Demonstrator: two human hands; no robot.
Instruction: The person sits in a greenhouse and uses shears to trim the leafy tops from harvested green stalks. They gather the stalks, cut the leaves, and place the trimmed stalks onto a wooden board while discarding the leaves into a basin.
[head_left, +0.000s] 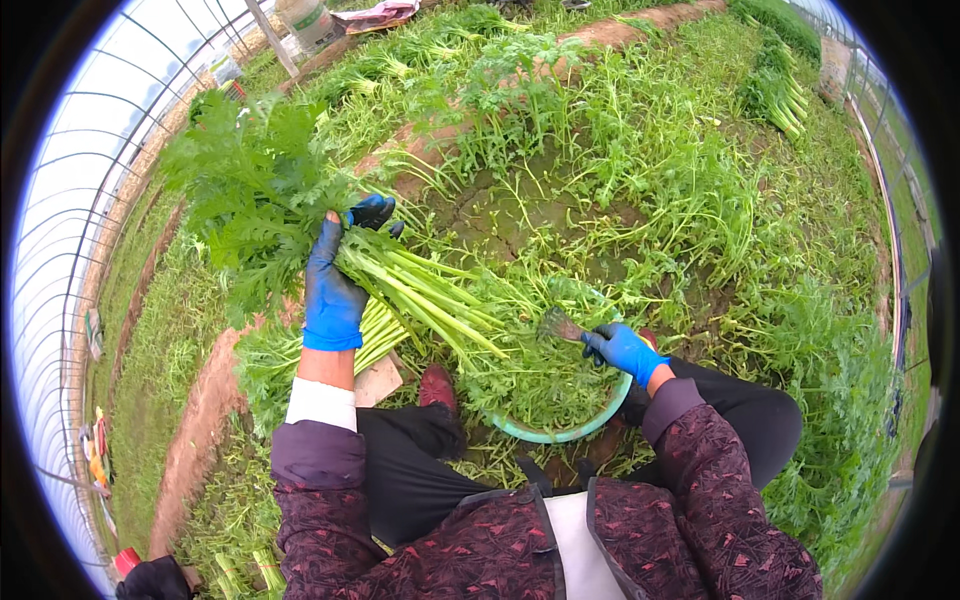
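My left hand (335, 289), in a blue glove with darkened fingers, grips a bunch of leafy greens (420, 289). Its lobed leaves point to the upper left and its pale stems to the lower right. My right hand (619, 349), also gloved in blue, is closed around a tool whose dark, flat, brush-like end (559, 324) points left; the exact kind of tool cannot be told. Below both hands, between my legs, a green round basin (559, 435) holds loose leafy greens (555, 382). More stems (382, 330) lie beneath the held bunch, by a flat board (377, 381).
Growing greens (667, 187) stand ahead and to the right. Cut bunches lie at the upper left (390, 66) and upper right (784, 97). Tied bunches (266, 566) lie at the bottom left. Curved greenhouse framing (90, 217) runs along the left side.
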